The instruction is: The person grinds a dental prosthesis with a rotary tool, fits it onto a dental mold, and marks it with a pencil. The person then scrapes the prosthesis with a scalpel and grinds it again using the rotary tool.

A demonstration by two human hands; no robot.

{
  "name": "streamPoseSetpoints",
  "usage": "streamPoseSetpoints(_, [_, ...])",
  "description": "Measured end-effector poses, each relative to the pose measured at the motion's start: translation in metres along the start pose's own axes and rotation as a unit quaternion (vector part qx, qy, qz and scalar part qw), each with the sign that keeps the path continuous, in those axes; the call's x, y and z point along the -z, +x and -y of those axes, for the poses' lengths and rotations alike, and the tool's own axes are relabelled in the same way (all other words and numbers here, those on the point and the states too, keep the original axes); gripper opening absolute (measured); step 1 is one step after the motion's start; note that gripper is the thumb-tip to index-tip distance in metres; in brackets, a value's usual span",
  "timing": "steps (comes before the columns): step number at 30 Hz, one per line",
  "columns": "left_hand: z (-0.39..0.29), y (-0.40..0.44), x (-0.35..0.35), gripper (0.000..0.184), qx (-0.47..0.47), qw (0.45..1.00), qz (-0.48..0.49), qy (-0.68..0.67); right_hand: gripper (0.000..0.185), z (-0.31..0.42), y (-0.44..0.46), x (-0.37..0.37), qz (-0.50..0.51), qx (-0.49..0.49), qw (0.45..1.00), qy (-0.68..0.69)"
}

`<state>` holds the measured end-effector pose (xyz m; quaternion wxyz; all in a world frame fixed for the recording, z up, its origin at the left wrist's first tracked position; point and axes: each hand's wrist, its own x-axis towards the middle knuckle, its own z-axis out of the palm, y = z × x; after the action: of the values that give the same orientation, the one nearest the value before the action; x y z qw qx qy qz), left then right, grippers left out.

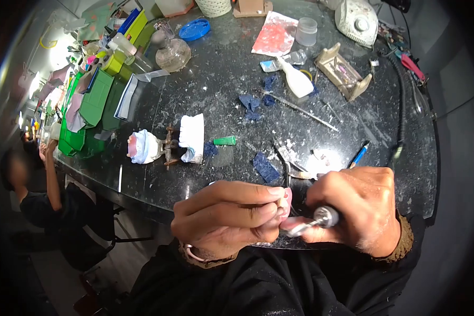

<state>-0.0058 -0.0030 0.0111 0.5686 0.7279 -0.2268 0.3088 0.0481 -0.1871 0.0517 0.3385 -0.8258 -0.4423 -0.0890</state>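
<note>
Close to the table's front edge, my left hand (224,215) is closed on a denture (287,204) with a pink base, pinching it between fingers and thumb. Most of the denture hides behind the fingertips. A rotary handpiece (327,215) is gripped in my right hand (366,208), its metal tip pointing left towards the denture. The tip is blurred, so I cannot tell if it touches. My right thumb lies just below the denture. Left of centre rests a metal articulator (169,146) between two plaster casts, one white (193,136) and one with bluish-white material (145,147).
Past my hands lie a blue pen (359,154), a green cylinder (225,140), blue sandpaper scraps (266,167) and a long metal tool (303,111). Further back stand a white bottle (296,79), a wooden holder (345,72) and a glass burner (171,52). Another person (47,195) sits at left.
</note>
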Motion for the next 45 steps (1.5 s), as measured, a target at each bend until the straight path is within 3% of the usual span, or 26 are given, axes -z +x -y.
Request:
streamPoseSetpoints(2, [-0.006, 0.003, 0.000, 0.013, 0.025, 1.000, -0.005, 0.003, 0.021, 0.000, 0.005, 0.000, -0.046, 0.008, 0.996, 0.070])
streamPoseSetpoints(5, [-0.009, 0.006, -0.001, 0.016, 0.051, 0.997, -0.002, -0.057, 0.029, -0.008, 0.002, 0.003, -0.036, 0.099, 0.994, 0.024])
streamPoseSetpoints(8, [-0.006, 0.006, 0.000, 0.019, 0.062, 0.991, 0.000, -0.120, 0.034, -0.008, 0.003, 0.002, -0.045, 0.108, 0.992, 0.042])
streamPoseSetpoints(12, [-0.012, 0.012, 0.004, 0.029, 0.040, 0.993, 0.025, -0.104, 0.033, -0.003, 0.003, 0.004, -0.040, 0.122, 0.991, 0.045])
streamPoseSetpoints(13, [-0.015, 0.007, 0.001, 0.035, 0.080, 0.991, 0.008, -0.105, 0.030, -0.006, 0.003, 0.001, -0.061, 0.144, 0.984, 0.082])
streamPoseSetpoints(16, [-0.010, 0.010, -0.003, 0.032, 0.040, 0.989, 0.013, -0.141, 0.025, -0.004, 0.004, 0.007, -0.012, 0.137, 0.985, 0.109])
streamPoseSetpoints(20, [-0.008, 0.013, 0.001, 0.025, 0.014, 0.984, -0.002, -0.179, 0.035, -0.003, 0.005, 0.003, -0.051, 0.127, 0.982, 0.130])
streamPoseSetpoints(24, [-0.019, 0.007, -0.001, 0.027, -0.023, 0.996, -0.026, -0.084, 0.049, -0.004, 0.002, 0.007, -0.026, 0.091, 0.989, 0.117])
streamPoseSetpoints(31, [-0.019, 0.011, -0.001, 0.022, -0.098, 0.995, -0.011, -0.023, 0.041, -0.005, -0.001, 0.003, 0.024, 0.068, 0.991, 0.111])
streamPoseSetpoints(45, [-0.012, 0.008, -0.004, 0.024, -0.098, 0.995, -0.017, 0.000, 0.042, -0.007, 0.000, 0.000, 0.042, 0.074, 0.992, 0.088])
